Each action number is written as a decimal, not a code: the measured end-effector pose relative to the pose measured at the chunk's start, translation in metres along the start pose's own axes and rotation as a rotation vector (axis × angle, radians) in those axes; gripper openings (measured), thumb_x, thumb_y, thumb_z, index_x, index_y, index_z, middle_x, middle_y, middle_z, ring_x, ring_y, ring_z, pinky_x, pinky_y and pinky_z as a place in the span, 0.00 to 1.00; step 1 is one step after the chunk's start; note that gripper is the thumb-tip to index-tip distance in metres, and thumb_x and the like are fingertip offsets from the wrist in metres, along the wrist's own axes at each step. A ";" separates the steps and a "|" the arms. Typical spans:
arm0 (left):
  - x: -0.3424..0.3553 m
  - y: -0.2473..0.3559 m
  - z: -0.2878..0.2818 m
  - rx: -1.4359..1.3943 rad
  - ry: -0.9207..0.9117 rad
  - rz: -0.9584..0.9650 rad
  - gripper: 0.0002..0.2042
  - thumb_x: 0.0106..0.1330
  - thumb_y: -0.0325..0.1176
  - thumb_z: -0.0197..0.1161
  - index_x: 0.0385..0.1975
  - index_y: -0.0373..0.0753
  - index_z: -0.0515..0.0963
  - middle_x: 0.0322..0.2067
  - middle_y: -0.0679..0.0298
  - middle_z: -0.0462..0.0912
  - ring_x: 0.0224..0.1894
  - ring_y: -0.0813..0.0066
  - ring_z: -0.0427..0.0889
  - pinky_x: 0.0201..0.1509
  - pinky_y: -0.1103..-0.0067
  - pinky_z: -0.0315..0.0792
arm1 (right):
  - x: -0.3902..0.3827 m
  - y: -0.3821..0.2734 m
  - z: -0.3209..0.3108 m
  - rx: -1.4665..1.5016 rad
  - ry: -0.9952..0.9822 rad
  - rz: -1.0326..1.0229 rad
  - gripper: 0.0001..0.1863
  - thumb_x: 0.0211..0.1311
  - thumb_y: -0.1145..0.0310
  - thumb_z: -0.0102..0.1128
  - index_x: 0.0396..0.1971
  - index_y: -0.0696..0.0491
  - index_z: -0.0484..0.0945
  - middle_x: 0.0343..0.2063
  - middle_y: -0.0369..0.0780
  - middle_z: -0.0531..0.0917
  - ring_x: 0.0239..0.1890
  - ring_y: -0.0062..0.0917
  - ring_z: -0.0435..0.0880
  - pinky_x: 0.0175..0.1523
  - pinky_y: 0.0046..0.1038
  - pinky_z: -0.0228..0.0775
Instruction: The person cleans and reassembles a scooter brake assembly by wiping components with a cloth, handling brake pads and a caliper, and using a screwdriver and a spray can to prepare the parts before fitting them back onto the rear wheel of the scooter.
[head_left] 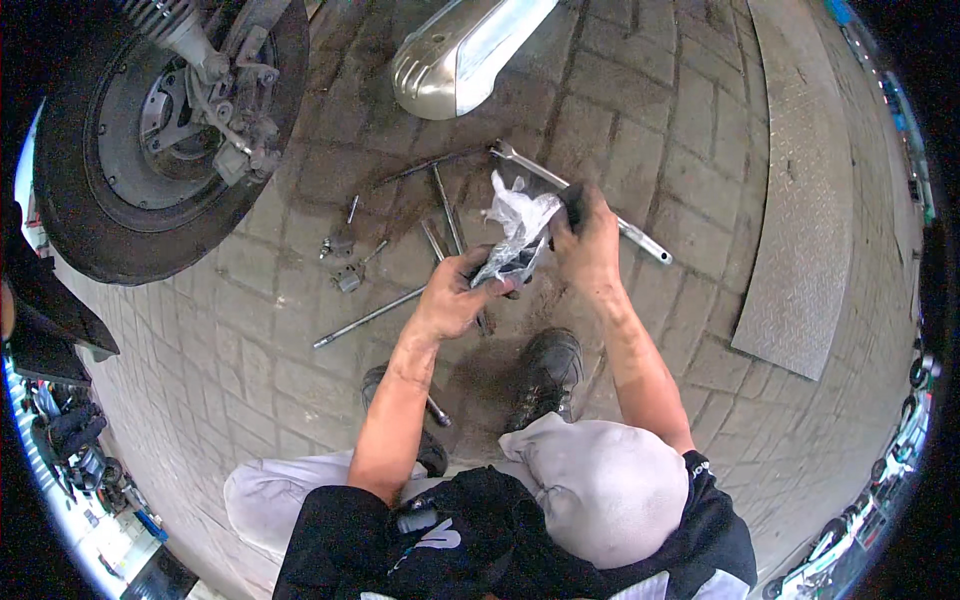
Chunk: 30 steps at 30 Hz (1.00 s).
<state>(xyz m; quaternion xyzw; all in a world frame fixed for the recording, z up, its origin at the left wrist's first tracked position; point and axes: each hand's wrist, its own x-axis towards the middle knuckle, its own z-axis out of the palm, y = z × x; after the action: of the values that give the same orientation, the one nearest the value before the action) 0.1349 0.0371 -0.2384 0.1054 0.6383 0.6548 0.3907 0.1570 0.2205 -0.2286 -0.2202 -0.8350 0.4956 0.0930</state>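
My left hand (458,297) is closed on the lower edge of a crumpled clear plastic bag (520,232). The fingers of my right hand (588,238) pinch the bag's upper right side. Its torn, whitish top sticks up between the hands; something dark shows through the film, but I cannot tell what. Fingertips on both hands are blackened. Behind the right hand, a long chrome wrench bar (643,241) lies on the paving. Left of the bag are a T-handle wrench (448,207), a metal rod (370,318) and small greasy metal parts (348,278).
A scooter-like wheel with a black tyre (75,215) and shock absorber (182,35) stands at upper left. A silver exhaust cover (437,72) hangs or rests at the top. Ridged metal plate (797,260) lies at right on brick paving (690,200). My shoe (550,370) is below the hands.
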 end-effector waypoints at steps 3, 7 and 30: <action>-0.004 0.020 0.001 -0.020 -0.018 -0.023 0.15 0.53 0.28 0.61 0.40 0.29 0.72 0.34 0.62 0.78 0.36 0.77 0.75 0.44 0.81 0.69 | 0.004 0.002 0.003 -0.034 -0.062 0.003 0.17 0.46 0.75 0.55 0.39 0.63 0.69 0.31 0.51 0.78 0.36 0.38 0.78 0.43 0.31 0.67; -0.005 0.002 -0.004 -0.121 0.129 -0.136 0.16 0.55 0.29 0.60 0.43 0.31 0.71 0.36 0.63 0.77 0.37 0.79 0.74 0.43 0.84 0.68 | 0.001 0.010 0.001 -0.022 -0.317 0.128 0.20 0.45 0.70 0.58 0.41 0.61 0.70 0.36 0.49 0.78 0.38 0.35 0.77 0.47 0.29 0.66; 0.008 -0.029 0.006 0.144 0.207 0.015 0.15 0.61 0.40 0.53 0.34 0.32 0.75 0.26 0.67 0.77 0.30 0.84 0.70 0.37 0.82 0.67 | -0.047 0.034 0.020 0.096 -0.250 -0.005 0.18 0.47 0.71 0.62 0.40 0.60 0.72 0.29 0.41 0.80 0.32 0.25 0.78 0.41 0.25 0.68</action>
<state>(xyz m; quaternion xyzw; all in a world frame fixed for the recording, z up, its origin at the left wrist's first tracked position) 0.1442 0.0439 -0.2665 0.0697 0.7198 0.6175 0.3095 0.2006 0.1971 -0.2649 -0.1502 -0.8159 0.5583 0.0000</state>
